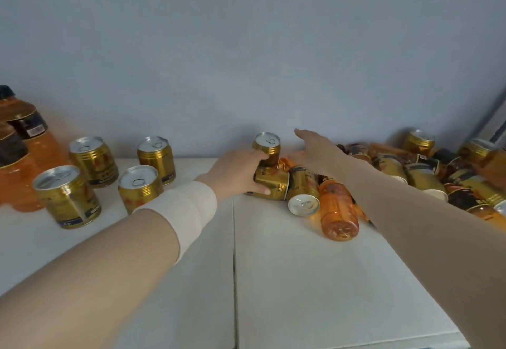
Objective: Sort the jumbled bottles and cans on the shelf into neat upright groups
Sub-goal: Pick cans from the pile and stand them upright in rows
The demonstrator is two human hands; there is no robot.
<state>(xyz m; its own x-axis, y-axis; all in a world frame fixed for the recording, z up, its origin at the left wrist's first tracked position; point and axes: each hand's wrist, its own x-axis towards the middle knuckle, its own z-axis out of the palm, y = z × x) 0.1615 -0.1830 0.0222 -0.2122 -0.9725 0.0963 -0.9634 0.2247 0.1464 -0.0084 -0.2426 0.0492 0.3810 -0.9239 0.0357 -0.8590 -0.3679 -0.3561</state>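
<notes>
Left hand (pixel 237 169) apparently gripping fallen can (pixel 271 185)

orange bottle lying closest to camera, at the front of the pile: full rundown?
The orange bottle is translucent amber-orange plastic, apparently filled with orange liquid. It lies on its side on the white shelf, moulded base toward the camera, neck pointing back into the pile; its cap is hidden. A dark label band wraps its upper part. A tipped gold can lies against its left side. The right forearm passes just beside it; neither hand holds it.
</notes>
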